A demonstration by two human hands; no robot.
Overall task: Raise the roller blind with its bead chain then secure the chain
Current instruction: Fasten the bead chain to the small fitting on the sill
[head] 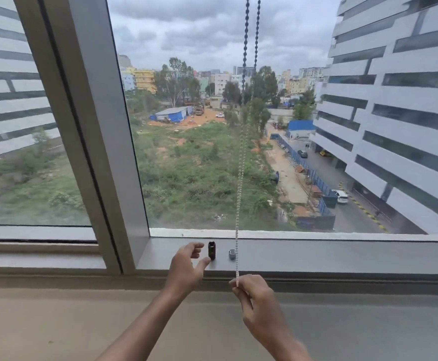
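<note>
The bead chain [241, 162] hangs as a double strand from the top of the view down in front of the window glass to the sill. My right hand [258, 306] pinches its lower end just below the sill's front edge, and the strand runs taut. My left hand [188, 267] hovers over the sill with fingers apart, its thumb and fingertips right beside a small dark clip [211, 250] standing upright there. A small grey cylindrical fitting [232, 254] sits on the sill right of the clip, next to the chain. The blind itself is out of view.
A grey window sill [316, 254] runs across the frame, with a thick metal mullion [95, 126] slanting down on the left. Below the sill lies a flat beige and grey ledge [82, 321]. Outside are buildings and a green plot.
</note>
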